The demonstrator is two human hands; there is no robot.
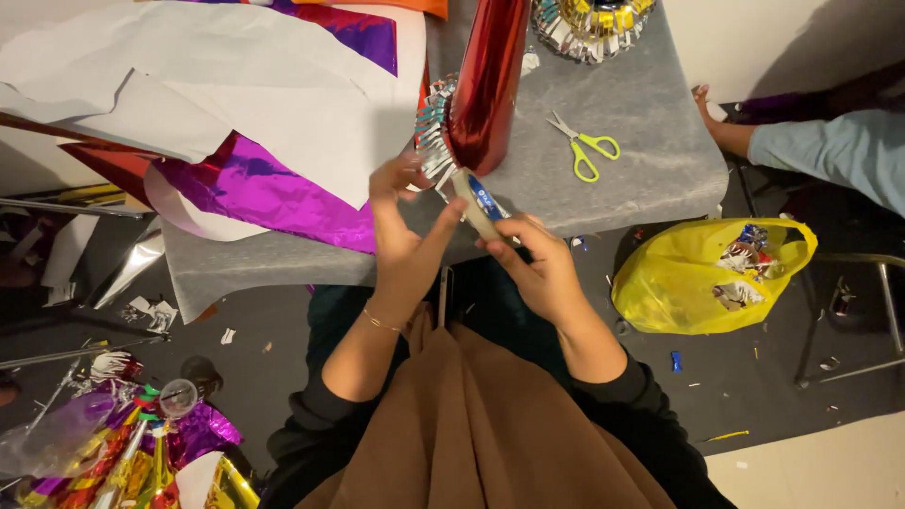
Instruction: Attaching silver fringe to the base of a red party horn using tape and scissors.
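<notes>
Taking the red foil roll (pixel 490 80) as the landmark, which stands tilted on the grey counter (pixel 650 141) near its front edge: far to its left and below, on the floor, lies a heap of shiny purple, gold and red foil scraps (pixel 141 452) with a small clear cup (pixel 177 397) among them. On the counter left of the roll, large white paper sheets (pixel 236 85) overlap a crumpled purple foil sheet (pixel 264 193) that hangs toward the counter's front edge. Touching the roll's lower left side is a strip of silver fringe (pixel 436 146). Just below that, the left hand (pixel 403 236) has its fingers curled at the fringe, the thumb stretched out against a tape roll (pixel 479 203), a tan ring with a blue label, which sits right at the foot of the red roll. The right hand (pixel 537 269), below and a little right of the roll, pinches the tape roll's lower edge between fingertips and thumb, so both hands are closed on it. Right of the roll, yellow-green scissors (pixel 586 149) lie flat on the counter, apart from the hands. Above and right of the roll, at the counter's far edge, sits a gold and silver fringed piece (pixel 592 24). Further right and lower, on the floor, a yellow plastic bag (pixel 707 278) gapes with foil scraps inside. At the far right another person's arm in a light blue sleeve (pixel 830 151) reaches in.
</notes>
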